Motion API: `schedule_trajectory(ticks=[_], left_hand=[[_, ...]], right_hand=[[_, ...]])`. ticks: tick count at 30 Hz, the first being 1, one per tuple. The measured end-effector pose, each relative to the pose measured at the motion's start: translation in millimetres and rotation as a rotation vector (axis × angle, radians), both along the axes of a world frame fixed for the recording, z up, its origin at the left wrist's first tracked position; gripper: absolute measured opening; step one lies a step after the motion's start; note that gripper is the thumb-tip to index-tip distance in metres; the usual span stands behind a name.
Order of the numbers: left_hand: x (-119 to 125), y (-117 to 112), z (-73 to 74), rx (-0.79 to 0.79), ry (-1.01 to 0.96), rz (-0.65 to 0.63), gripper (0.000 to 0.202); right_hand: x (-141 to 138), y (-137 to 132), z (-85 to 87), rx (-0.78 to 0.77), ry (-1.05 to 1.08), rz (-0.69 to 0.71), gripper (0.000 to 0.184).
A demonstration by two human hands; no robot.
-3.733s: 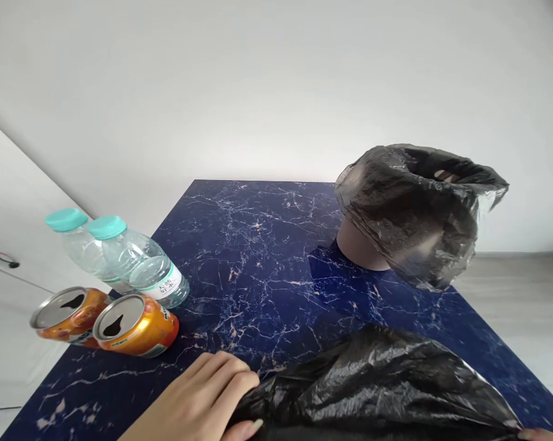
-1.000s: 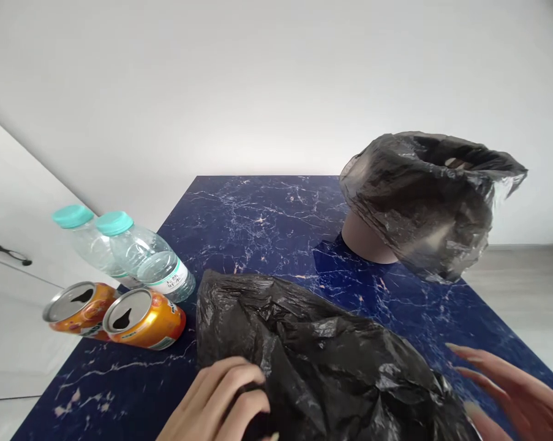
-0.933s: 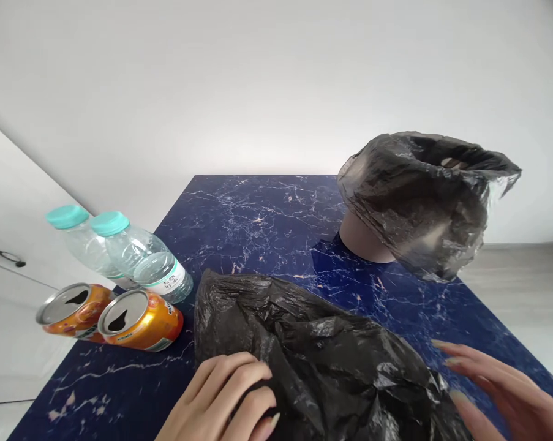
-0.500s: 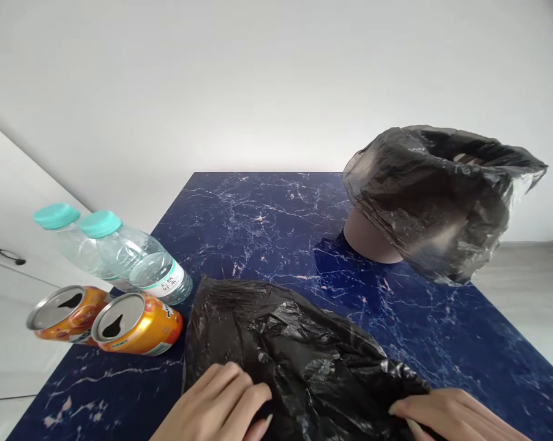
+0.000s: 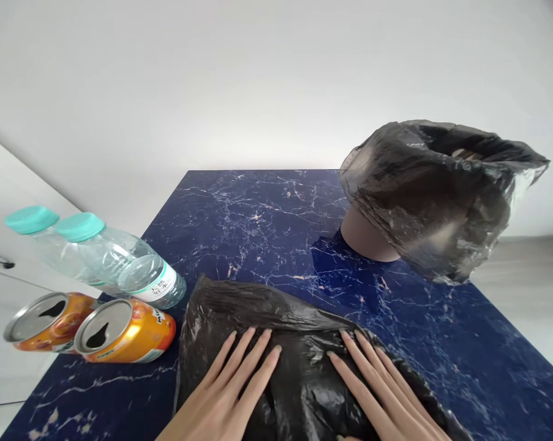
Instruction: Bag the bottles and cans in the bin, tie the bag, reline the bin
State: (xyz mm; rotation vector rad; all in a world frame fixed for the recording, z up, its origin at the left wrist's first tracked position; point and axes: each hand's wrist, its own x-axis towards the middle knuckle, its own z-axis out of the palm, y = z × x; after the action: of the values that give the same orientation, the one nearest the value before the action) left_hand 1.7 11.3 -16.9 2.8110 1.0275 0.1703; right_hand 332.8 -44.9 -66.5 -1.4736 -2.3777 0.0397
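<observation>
A black plastic garbage bag [image 5: 299,386] lies spread on the table at the near edge, its surface creased and shiny. My left hand [image 5: 228,392] rests flat on the bag's left part, fingers stretched forward. On the right part, my right hand [image 5: 381,392] also lies flat with fingers extended and slightly apart. Neither hand grips anything. Part of my right thumb shows at the bottom edge of the view. The bag's near end is out of view.
A trash bin [image 5: 365,236] lined with another black bag [image 5: 432,202] stands at the right on the blue marbled table [image 5: 253,226]. To the left are two opened orange cans [image 5: 136,331] and two clear bottles [image 5: 152,278] with teal caps.
Both hands have gone from bent, gripping fingers to flat, outstretched ones, and my right hand has moved left and inward. The bag beneath them is flatter. The view has shifted slightly.
</observation>
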Motion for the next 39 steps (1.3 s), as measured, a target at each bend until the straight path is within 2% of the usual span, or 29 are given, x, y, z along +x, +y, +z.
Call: schedule_trajectory(ticks=[3,5,8,13,19,22,25,27,30,33,36,39], left_hand=[[-6.6,4.6,-0.9,-0.032,0.021,0.054,0.130],[-9.9,6.7,-0.1,-0.013,0.024,0.072,0.134],[-10.6,6.6,3.6,-0.014,0.003,0.050,0.125],[-1.9,4.2,11.6,0.006,-0.030,-0.021,0.095],[12.5,9.4,14.9,0.020,-0.084,-0.023,0.090],[20.3,14.2,9.8,0.109,-0.075,0.006,0.090],[36.4,23.5,3.9,0.224,-0.065,0.066,0.083],[56.4,33.2,3.4,0.253,-0.069,0.113,0.079],[96.9,51.9,7.1,0.157,-0.041,0.148,0.077],[129.9,70.9,7.1,0.097,-0.027,0.148,0.064],[137.3,83.1,-3.2,0.084,-0.026,0.167,0.062],[123.4,86.0,-17.7,0.058,-0.022,0.165,0.072]], right_hand=[[0.6,9.2,-7.1,0.016,-0.076,-0.024,0.093],[-0.9,15.6,-5.3,0.067,-0.129,-0.041,0.095],[-3.2,24.8,-0.3,0.102,-0.168,-0.064,0.092],[-1.0,42.0,-0.6,0.038,-0.149,-0.090,0.087],[-1.5,82.4,-10.3,-0.006,-0.105,-0.146,0.081],[-7.2,111.0,-12.0,-0.025,-0.078,-0.177,0.077],[-14.9,136.4,-12.2,-0.038,-0.059,-0.223,0.076],[-18.5,147.0,-13.6,-0.032,-0.052,-0.250,0.077],[-18.4,152.0,-18.6,0.000,-0.060,-0.247,0.073],[-13.2,149.0,-23.9,0.028,-0.061,-0.213,0.067],[-9.1,145.3,-24.5,0.037,-0.029,-0.217,0.068],[-8.8,143.4,-20.8,0.022,-0.012,-0.218,0.072]])
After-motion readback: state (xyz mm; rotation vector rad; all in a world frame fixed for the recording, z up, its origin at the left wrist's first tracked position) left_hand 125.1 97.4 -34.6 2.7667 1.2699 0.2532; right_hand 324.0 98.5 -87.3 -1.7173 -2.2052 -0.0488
